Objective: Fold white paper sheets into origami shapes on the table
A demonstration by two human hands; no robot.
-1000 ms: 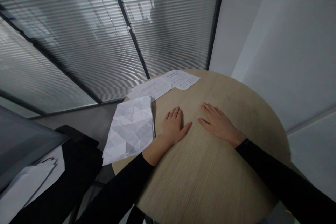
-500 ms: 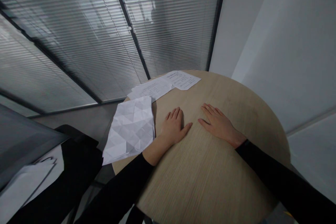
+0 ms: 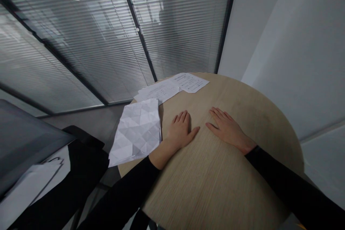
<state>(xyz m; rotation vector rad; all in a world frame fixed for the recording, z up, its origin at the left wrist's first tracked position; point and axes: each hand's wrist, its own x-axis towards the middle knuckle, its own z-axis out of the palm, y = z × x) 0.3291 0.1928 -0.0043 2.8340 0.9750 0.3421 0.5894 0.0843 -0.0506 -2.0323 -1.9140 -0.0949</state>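
Observation:
My left hand (image 3: 181, 129) lies flat, palm down, on the round wooden table (image 3: 215, 179), its thumb spread to the right. Palm down as well, my right hand (image 3: 226, 126) rests to its right with the fingers stretched out and the thumb apart. Neither hand holds anything. Just left of my left hand is a stack of creased white paper (image 3: 137, 129) with fold lines in triangles, hanging over the table's left edge. Beyond it, near the far edge, printed sheets (image 3: 192, 82) overlap one another.
Left of the table, a chair with a dark seat (image 3: 88, 161) carries white papers (image 3: 32, 187) and a grey translucent thing (image 3: 29, 136). A glass partition with blinds (image 3: 183, 28) stands behind the table. A white wall (image 3: 304, 50) rises at the right.
The whole view has shifted slightly, so everything sits a little further right. Both hands remain in place on the table, and the papers lie as before.

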